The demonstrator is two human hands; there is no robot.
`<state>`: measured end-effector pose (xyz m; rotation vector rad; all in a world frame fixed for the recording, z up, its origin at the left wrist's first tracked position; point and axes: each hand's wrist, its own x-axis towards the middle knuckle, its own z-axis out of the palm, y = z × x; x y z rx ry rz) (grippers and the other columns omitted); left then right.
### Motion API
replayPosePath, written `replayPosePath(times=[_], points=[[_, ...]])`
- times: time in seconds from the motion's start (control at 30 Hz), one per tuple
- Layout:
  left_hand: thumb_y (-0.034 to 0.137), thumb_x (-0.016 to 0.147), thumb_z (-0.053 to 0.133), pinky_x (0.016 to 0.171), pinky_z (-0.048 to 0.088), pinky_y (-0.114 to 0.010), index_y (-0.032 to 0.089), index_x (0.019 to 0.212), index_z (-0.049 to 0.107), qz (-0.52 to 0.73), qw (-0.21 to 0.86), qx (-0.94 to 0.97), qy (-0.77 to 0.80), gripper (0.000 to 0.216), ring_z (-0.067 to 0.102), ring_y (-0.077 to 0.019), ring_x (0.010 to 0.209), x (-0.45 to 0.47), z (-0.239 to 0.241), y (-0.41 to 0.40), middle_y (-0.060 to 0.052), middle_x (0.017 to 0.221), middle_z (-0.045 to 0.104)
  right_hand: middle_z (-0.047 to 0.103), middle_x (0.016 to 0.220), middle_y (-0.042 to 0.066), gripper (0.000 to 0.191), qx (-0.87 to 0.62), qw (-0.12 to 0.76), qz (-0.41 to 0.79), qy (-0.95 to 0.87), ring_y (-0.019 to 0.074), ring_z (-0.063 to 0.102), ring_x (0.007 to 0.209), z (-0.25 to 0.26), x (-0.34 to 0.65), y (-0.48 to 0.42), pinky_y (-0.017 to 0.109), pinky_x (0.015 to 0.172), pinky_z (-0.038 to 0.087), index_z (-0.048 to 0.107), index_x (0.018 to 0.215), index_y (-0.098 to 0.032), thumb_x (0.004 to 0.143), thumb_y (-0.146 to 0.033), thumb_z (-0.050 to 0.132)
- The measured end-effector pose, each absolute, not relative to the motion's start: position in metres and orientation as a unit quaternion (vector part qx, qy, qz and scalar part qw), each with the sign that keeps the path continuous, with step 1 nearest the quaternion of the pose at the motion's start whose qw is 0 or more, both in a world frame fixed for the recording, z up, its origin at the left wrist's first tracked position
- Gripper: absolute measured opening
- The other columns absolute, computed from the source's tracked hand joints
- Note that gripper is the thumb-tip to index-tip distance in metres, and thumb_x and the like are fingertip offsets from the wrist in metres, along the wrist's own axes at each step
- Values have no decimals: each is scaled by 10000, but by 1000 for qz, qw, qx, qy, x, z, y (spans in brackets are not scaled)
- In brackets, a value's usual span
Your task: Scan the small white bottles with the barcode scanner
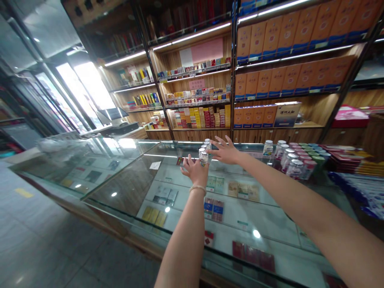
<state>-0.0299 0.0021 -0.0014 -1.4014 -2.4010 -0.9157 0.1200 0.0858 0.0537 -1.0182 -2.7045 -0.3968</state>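
Note:
Several small clear bottles with white caps (pixel 203 157) stand in a tight cluster on the glass counter, with both my hands around them. My left hand (pixel 195 171), wearing a pale bracelet at the wrist, is at the near left side of the cluster. Its fingers are spread, and the thumb is close against the nearest bottle. From the right comes my right hand (pixel 226 152), fingers stretched out and apart, the fingertips beside the bottles. Whether either hand actually touches a bottle cannot be made out. More white-capped jars (pixel 288 161) stand in a row farther right on the counter.
Under the glass countertop (pixel 120 192) lie flat packs and small cards. Green, pink and dark cans (pixel 312 154) stand behind the right-hand jars, beside stacked red and yellow packs (pixel 345 160). Wall shelves behind hold orange boxes (pixel 288 36) and many small packs. A monitor (pixel 113 114) stands at the far left.

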Motion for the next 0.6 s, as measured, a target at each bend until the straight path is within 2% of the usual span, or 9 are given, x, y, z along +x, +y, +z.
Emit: replayPosePath(times=[0.3, 0.6], points=[[481, 824, 726, 1235, 179, -643, 287, 1060, 762, -341, 161, -542, -751, 307, 289, -359, 1525, -8, 10, -3, -53, 1628, 430, 279, 1709, 30, 457, -366, 143, -156, -906, 356, 152, 1578, 72, 164, 68, 708, 1207, 75, 524, 1481, -451, 1029, -410, 471], [500, 822, 746, 1266, 163, -599, 292, 1018, 779, -350, 115, -630, -684, 287, 272, -336, 1544, 36, 26, -22, -14, 1627, 434, 345, 1677, 44, 425, -408, 177, -180, -878, 356, 196, 1558, 77, 232, 28, 685, 1207, 82, 574, 1447, -432, 1041, -412, 452]])
